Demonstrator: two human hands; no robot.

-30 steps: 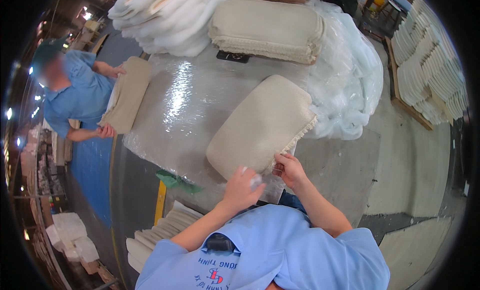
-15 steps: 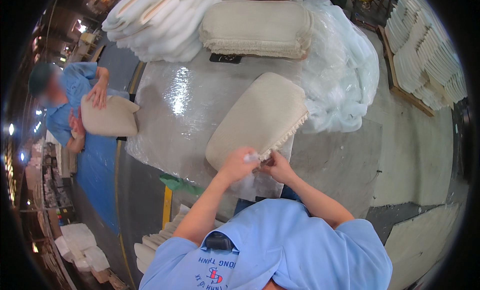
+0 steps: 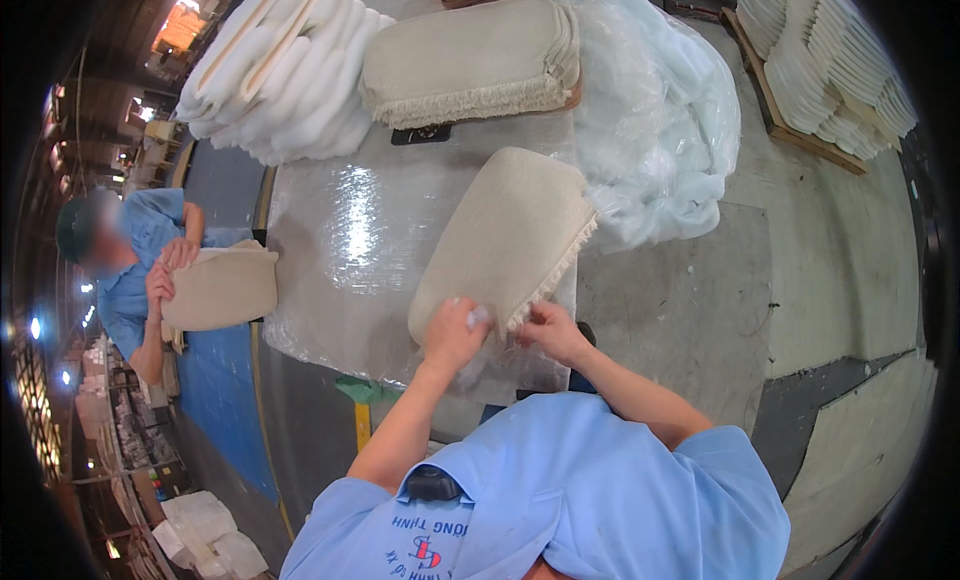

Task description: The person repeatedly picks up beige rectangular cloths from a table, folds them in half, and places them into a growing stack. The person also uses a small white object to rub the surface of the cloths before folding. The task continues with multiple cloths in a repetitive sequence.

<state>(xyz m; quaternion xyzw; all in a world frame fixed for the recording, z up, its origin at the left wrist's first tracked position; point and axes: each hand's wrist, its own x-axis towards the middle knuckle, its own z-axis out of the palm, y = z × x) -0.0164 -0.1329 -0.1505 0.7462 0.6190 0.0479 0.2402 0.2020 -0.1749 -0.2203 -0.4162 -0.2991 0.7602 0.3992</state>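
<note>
A beige cushion (image 3: 500,230) with a frayed seam along its right side lies slanted on the plastic-covered table (image 3: 330,280). My left hand (image 3: 455,335) is closed at its near end, with a whitish, see-through piece of plastic (image 3: 478,318) showing at the fingers. Opposite it, my right hand (image 3: 550,332) pinches the near corner of the frayed edge. The fingertips are partly hidden and a little blurred. Farther back sits a stack of beige fringed covers (image 3: 465,60), with a small black flat object (image 3: 420,135) by its front edge.
White padding (image 3: 285,70) is piled at the far left of the table, and plastic-wrapped white filling (image 3: 655,130) bulges on the right. A co-worker (image 3: 145,250) at the left handles another beige cushion (image 3: 225,290). White sheets (image 3: 830,70) stand on a pallet at the far right.
My hands have moved apart, the left one drawing away from the frayed edge. The co-worker's cushion has turned, and both their hands are now at its upper corner. The whole view has shifted slightly.
</note>
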